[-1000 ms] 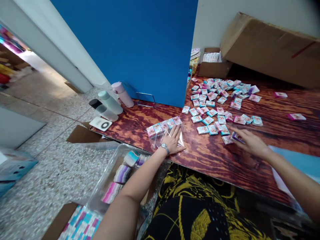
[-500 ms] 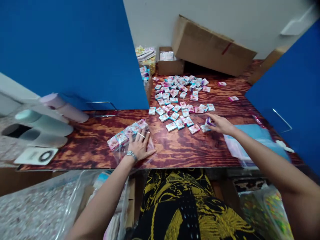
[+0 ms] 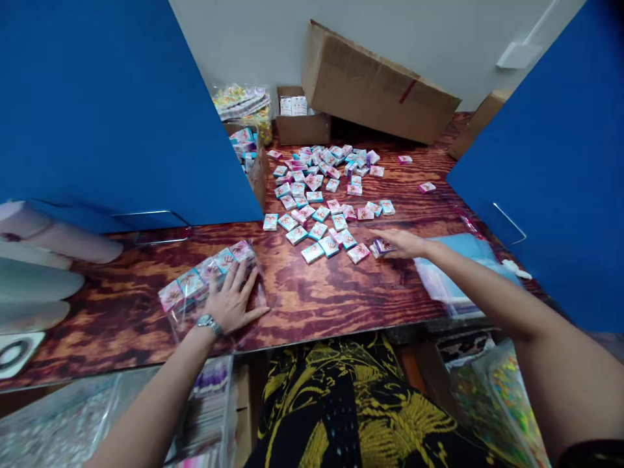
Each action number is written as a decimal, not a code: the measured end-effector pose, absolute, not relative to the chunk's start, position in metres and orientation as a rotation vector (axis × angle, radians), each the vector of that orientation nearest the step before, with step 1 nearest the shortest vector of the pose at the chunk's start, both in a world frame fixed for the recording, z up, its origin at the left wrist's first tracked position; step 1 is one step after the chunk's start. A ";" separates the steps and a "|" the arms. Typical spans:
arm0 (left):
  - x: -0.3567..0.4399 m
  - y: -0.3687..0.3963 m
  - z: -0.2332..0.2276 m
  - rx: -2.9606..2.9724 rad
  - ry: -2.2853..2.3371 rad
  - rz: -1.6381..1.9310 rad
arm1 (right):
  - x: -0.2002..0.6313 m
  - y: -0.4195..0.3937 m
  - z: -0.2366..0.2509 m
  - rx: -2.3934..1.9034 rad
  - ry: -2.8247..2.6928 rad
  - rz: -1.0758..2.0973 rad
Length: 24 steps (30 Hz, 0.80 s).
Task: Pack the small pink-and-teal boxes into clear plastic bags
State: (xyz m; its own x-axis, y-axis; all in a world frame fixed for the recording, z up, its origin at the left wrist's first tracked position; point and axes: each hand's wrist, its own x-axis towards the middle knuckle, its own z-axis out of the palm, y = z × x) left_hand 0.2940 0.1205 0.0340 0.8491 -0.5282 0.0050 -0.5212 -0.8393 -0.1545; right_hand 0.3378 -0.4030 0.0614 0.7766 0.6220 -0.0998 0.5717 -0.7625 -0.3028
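My left hand (image 3: 233, 300), wearing a wristwatch, lies flat with fingers spread on a clear plastic bag (image 3: 251, 328). Inside the bag, a row of small printed boxes (image 3: 191, 281), pink and light blue, runs along its far side, partly under my fingertips. At the near right edge of the scattered boxes, my right hand (image 3: 407, 244) has thumb and fingers around a small purple-sided box (image 3: 384, 245). Another small box beneath it is mostly covered. Many loose small boxes (image 3: 318, 231) of the same kind spread over the wooden tabletop (image 3: 312, 299).
A large cardboard carton (image 3: 375, 84) leans at the back beside a small open carton (image 3: 305, 129). Blue panels with metal handles (image 3: 153, 227) (image 3: 509, 224) flank the table. Flat plastic bags (image 3: 451, 266) lie at right. Pale cylinders (image 3: 39, 283) stand at far left.
The view has turned to the right, so everything sits further left in the picture. My left hand stays on the bag, and my right hand remains at the purple-sided box.
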 end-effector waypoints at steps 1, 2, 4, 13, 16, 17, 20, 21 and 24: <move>0.294 0.120 0.034 -2.895 0.821 -0.083 | 0.338 -0.406 0.061 -2.718 -0.925 0.280; 0.293 0.120 0.035 -2.911 0.814 -0.090 | 0.337 -0.408 0.059 -2.720 -0.921 0.285; 0.290 0.118 0.040 -2.929 0.801 -0.076 | 0.336 -0.412 0.055 -2.720 -0.909 0.302; 0.276 0.109 0.052 -3.024 0.810 -0.010 | 0.306 -0.377 0.038 -2.656 -0.928 0.166; 0.266 0.108 0.052 -3.128 0.846 -0.017 | 0.282 -0.336 0.053 -2.605 -0.983 0.206; 0.261 0.107 0.053 -3.162 0.864 -0.023 | 0.276 -0.321 0.056 -2.597 -0.996 0.222; 0.245 0.103 0.060 -3.257 0.893 -0.147 | 0.262 -0.280 0.056 -2.629 -1.008 0.227; 0.238 0.099 0.063 -3.298 0.882 -0.238 | 0.260 -0.270 0.054 -2.659 -1.003 0.222; 0.215 0.079 0.072 -3.469 0.862 -0.514 | 0.257 -0.256 0.051 -2.707 -1.002 0.253</move>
State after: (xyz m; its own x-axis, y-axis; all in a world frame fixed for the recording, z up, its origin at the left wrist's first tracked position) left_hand 0.2152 0.0787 0.0722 0.8539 -0.3693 0.3667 -0.4982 -0.7839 0.3706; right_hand 0.2574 -0.2561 0.0506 0.7491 0.6580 -0.0773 0.6157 -0.7345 -0.2854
